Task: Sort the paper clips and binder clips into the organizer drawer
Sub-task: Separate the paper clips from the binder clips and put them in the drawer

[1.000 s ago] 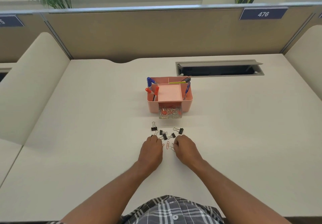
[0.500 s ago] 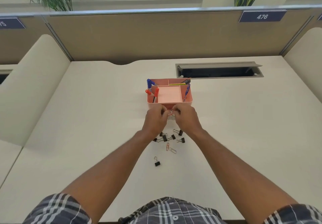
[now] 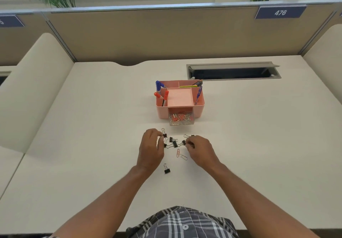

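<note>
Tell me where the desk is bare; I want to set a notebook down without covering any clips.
Bare desk lies left of the left hand and right of the right hand, below the cable hatch. Crowded: between the hands and the drawer, where binder clips and paper clips lie.

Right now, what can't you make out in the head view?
- Left hand: its curled fingers hide whether it actually has a grip on the binder clip at its fingertips.
- Right hand: same; knuckles cover the clips under it.
- Clear drawer: paper clips inside are too small and tangled to count.
- Organizer: its walls hide the lower ends of the pens.
- Left partition label: cut off by the frame edge.
</note>
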Action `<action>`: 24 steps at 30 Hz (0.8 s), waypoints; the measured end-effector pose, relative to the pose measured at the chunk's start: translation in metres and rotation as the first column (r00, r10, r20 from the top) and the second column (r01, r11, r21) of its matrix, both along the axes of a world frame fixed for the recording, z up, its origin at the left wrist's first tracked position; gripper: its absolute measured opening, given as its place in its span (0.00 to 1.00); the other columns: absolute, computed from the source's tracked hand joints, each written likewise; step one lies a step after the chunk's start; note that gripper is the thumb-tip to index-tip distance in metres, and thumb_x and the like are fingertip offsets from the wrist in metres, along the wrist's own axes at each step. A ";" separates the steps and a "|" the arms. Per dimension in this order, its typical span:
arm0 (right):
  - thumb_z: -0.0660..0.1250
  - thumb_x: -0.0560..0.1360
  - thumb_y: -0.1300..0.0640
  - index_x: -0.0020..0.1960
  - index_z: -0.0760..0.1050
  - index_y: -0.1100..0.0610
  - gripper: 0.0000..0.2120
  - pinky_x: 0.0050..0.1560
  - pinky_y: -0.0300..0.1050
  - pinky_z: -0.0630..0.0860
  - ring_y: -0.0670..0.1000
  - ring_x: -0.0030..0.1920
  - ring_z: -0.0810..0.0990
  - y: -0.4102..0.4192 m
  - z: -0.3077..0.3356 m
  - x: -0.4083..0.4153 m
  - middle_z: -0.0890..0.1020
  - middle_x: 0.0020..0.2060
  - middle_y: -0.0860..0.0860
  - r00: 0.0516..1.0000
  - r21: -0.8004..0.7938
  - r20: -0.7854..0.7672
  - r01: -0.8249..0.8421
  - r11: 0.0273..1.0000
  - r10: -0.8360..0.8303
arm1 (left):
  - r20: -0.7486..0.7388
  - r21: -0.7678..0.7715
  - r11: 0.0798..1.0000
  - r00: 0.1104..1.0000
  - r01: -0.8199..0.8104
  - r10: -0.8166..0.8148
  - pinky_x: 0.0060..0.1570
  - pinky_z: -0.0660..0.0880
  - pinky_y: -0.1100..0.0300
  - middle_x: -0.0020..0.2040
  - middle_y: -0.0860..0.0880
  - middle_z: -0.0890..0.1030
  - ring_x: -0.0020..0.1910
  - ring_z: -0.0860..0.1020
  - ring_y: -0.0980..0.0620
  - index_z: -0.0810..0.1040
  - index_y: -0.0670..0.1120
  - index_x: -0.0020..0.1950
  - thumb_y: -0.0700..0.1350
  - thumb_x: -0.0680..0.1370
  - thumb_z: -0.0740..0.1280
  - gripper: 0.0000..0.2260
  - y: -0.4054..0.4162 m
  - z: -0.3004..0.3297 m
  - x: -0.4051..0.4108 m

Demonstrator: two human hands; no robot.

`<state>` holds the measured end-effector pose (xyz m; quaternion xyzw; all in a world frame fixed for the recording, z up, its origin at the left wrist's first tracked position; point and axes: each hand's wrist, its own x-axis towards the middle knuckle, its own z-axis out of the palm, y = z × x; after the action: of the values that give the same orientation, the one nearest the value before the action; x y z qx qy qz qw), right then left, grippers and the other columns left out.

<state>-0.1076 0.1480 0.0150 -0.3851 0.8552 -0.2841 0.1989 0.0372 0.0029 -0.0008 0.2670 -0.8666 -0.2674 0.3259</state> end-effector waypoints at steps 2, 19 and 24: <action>0.63 0.76 0.58 0.47 0.80 0.55 0.07 0.45 0.46 0.75 0.52 0.44 0.79 0.006 -0.007 0.007 0.82 0.42 0.50 1.000 0.028 0.012 0.004 1.000 -0.005 | 0.034 -0.009 1.000 0.999 -0.005 0.005 0.51 0.71 0.61 0.47 0.49 0.75 0.49 0.74 0.51 0.76 0.44 0.49 0.36 0.77 0.65 0.04 0.004 -0.005 0.008; 0.61 0.76 0.61 0.40 0.74 0.55 0.07 0.43 0.45 0.69 0.55 0.47 0.75 0.012 -0.029 0.030 0.77 0.45 0.53 0.990 0.162 -0.107 -0.075 0.984 0.093 | 0.634 0.126 0.992 0.767 0.022 -0.098 0.45 0.74 0.52 0.49 0.46 0.79 0.47 0.78 0.45 0.76 0.45 0.48 0.46 0.79 0.61 0.07 0.041 -0.016 -0.023; 0.63 0.77 0.58 0.49 0.76 0.57 0.04 0.49 0.46 0.71 0.54 0.51 0.75 0.013 -0.032 0.028 0.77 0.49 0.53 0.990 0.137 -0.112 -0.069 0.988 0.084 | 0.657 0.160 0.987 0.747 -0.003 -0.104 0.43 0.74 0.52 0.47 0.45 0.79 0.45 0.78 0.44 0.76 0.44 0.46 0.44 0.77 0.61 0.06 0.042 -0.012 -0.025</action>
<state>-0.0791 0.1610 -0.0166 -0.4197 0.8670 -0.1956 0.1840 0.0121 0.0453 -0.0132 0.3449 -0.9098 -0.2288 -0.0315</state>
